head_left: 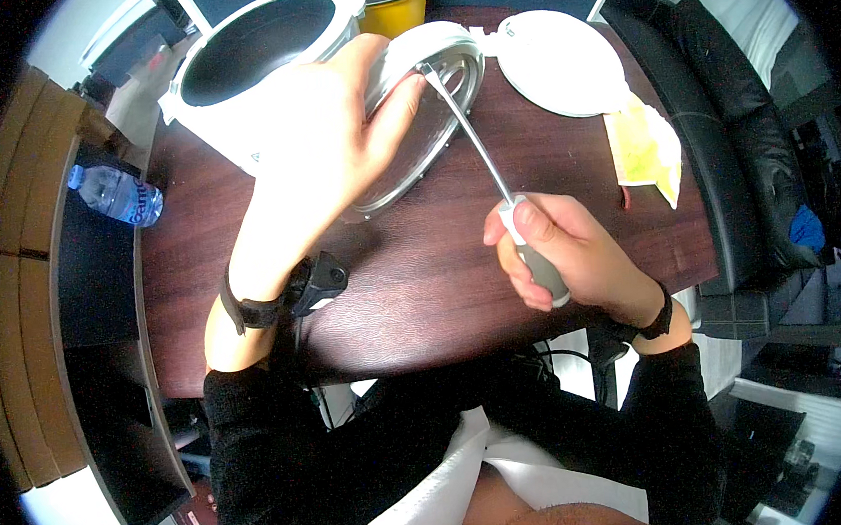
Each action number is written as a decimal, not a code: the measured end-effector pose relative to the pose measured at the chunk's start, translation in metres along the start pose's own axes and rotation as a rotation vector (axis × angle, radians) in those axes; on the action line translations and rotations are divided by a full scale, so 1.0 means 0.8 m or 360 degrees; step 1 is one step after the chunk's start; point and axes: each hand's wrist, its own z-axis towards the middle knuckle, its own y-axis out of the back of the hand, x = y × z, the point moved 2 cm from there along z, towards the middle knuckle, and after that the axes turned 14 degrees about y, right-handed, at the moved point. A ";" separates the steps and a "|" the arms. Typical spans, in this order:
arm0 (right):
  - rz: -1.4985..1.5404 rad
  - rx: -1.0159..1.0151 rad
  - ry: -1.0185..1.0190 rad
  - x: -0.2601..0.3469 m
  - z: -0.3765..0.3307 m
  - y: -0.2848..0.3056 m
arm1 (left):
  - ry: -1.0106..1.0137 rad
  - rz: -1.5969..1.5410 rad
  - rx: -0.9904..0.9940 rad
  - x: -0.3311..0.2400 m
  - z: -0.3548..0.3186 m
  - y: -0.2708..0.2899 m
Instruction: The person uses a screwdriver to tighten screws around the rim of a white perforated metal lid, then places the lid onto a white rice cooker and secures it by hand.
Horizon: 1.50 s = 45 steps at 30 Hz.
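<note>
My left hand grips a white-rimmed cooker lid and holds it tilted up, its shiny metal underside turned towards my right. A screwdriver with a grey and white handle is wrapped in the fingers of my right hand. Its shaft slants up and to the left, and the tip meets the lid's underside near the upper edge, beside my left thumb. Behind my left hand stands the white cooker body, open at the top with a dark inside. Glare washes out part of the left hand and the cooker wall.
A round white cover lies at the back right of the brown table, with a yellow and white sheet beside it. A yellow pot stands at the back. Left is a water bottle; right, a black sofa.
</note>
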 end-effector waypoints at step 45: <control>-0.1175 -0.0143 0.0096 0.025 0.005 0.014 | -0.0017 0.0062 0.0069 0.011 0.000 0.000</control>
